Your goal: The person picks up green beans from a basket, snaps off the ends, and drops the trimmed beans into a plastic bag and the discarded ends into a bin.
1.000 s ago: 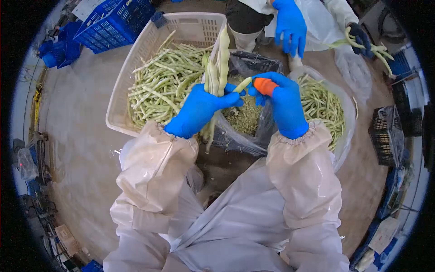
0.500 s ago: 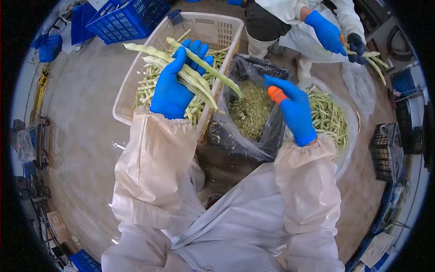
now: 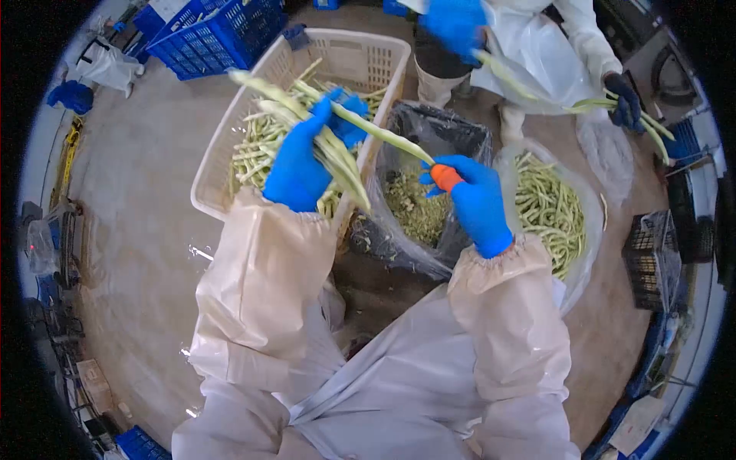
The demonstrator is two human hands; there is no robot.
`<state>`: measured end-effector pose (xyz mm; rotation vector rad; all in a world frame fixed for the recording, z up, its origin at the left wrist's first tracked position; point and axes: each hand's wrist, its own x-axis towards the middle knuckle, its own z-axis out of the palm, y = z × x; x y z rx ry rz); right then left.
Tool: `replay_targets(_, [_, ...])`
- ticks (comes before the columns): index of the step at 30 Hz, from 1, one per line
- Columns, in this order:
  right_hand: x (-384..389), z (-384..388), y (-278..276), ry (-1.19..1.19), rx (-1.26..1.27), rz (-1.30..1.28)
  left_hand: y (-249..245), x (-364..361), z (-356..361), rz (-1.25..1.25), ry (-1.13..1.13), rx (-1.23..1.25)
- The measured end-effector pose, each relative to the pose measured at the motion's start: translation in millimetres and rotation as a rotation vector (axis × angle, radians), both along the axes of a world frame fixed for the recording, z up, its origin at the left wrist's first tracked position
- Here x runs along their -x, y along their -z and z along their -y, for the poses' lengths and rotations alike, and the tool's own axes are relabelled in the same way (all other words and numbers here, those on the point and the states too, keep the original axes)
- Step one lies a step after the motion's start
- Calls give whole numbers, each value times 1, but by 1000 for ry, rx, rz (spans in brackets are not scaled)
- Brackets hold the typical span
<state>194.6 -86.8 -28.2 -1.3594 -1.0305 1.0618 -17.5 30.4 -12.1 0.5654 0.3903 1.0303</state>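
Note:
My left hand (image 3: 297, 170), in a blue glove, is closed around several long, flat green beans (image 3: 341, 162) above a crate. One green bean (image 3: 387, 136) sticks out to the right from that bunch. At its far tip is my right hand (image 3: 481, 205), also blue-gloved, with an orange cover (image 3: 446, 178) on the thumb. Thumb and fingers pinch the bean's end there, over a black bin (image 3: 475, 138) lined with clear plastic. Chopped green trimmings (image 3: 414, 203) lie inside that bin.
The cream crate (image 3: 208, 172) holds more beans. Right of the bin, a clear plastic bag (image 3: 589, 253) contains many beans. Opposite, a co-worker's blue-gloved hand (image 3: 454, 27) and dark-gloved hand (image 3: 622, 100) handle beans. A blue crate (image 3: 218, 38) stands at upper left.
My right hand has moved left and closed on the tip of the protruding bean. My left hand's fingers have curled further round the bunch. The co-worker's hands have moved apart.

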Motion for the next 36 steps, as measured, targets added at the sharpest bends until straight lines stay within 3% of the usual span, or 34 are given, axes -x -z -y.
replay_targets(1, [-4,1,0,50,-12,52,2,-1,3,-144,38,14])
replay_targets(4, [-16,4,-7,216,-107,650,5,-13,19,-803,114,-147])
replay_targets(6, [-16,9,-13,199,-214,857,2,-33,35,-1244,67,-402])
replay_targets(8, [-11,10,-13,132,-298,1052,-1,-39,49,-1246,-160,-930])
replay_targets(10, [5,11,-20,63,-375,992,12,-49,54,-815,-239,-844])
replay_targets(13, [11,15,-20,19,-376,954,3,-43,50,-1084,4,-1174])
replay_targets(14, [10,15,-21,17,-357,948,3,-44,50,-1124,56,-1118])
replay_targets(16, [9,11,-21,32,-274,499,0,-44,50,-1194,173,-997])
replay_targets(18, [5,11,-23,61,-169,61,-13,-46,60,-911,71,-801])
replay_targets(19, [4,10,-30,27,-159,9,-18,-48,67,-759,29,-691])
replay_targets(21, [0,7,-23,23,-82,93,-4,-43,53,-947,-106,-698])
replay_targets(23, [-3,5,-8,82,-20,238,-22,-27,31,-738,-170,-433])
replay_targets(26, [-19,6,-1,231,-58,814,-48,17,-1,-554,-662,-372])
replay_targets(28, [-34,8,8,198,-67,876,-47,52,-22,-515,-818,-345])
replay_targets(30, [-32,3,11,188,-151,936,-48,64,-29,-600,-837,-244])
replay_targets(32, [-26,-1,9,213,-301,995,-30,67,-32,-598,-625,-206])
replay_targets(34, [-20,-2,0,180,-305,866,-33,54,-21,-678,-292,-199])
replay_targets(36, [-14,-2,-5,160,-299,718,-36,33,-3,-568,5,-166])
